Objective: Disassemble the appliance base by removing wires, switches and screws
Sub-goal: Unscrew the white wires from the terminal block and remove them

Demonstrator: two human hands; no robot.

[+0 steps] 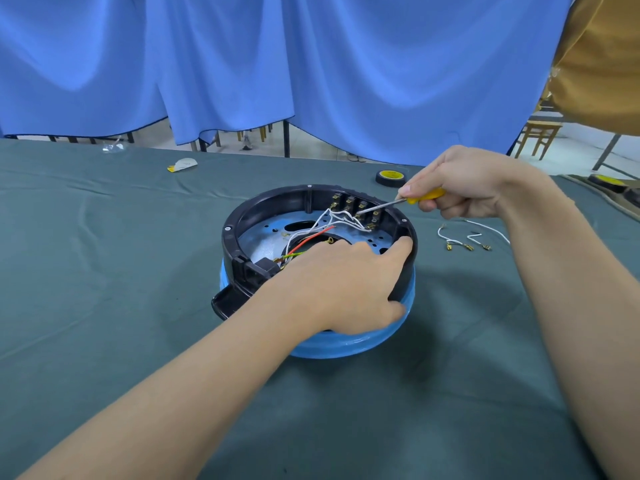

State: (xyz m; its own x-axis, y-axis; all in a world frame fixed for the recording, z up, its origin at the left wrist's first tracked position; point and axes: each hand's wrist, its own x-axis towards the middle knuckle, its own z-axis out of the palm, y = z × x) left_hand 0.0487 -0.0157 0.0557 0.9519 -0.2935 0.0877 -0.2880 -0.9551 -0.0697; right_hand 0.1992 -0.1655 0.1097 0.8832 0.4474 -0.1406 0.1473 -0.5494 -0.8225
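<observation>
The left hand (346,285) lies over the near right side of the base (242,216); its fingers reach over the black rim to the inside and its thumb presses on the outer wall, so it is clamped on the rim. The right hand (464,181) is closed around the yellow handle of a screwdriver (415,198); the metal tip points down and left to the switches (356,204), a row of brass terminals on the far inner wall; I cannot tell if the tip touches a terminal or a wire.

The base stands in the middle of the worktop (104,271), open side up; it is a black ring on a blue lower part. Inside it, white, red and yellow-green wires (311,233) run from the switches across the metal plate toward the left hand.

Right of the base, well apart from it, some loose wires (464,242) with brass ends lie on the green cloth; a tape (390,177) roll, black with a yellow core, lies behind the base near the far edge; a blue curtain (277,64) hangs behind the worktop.
</observation>
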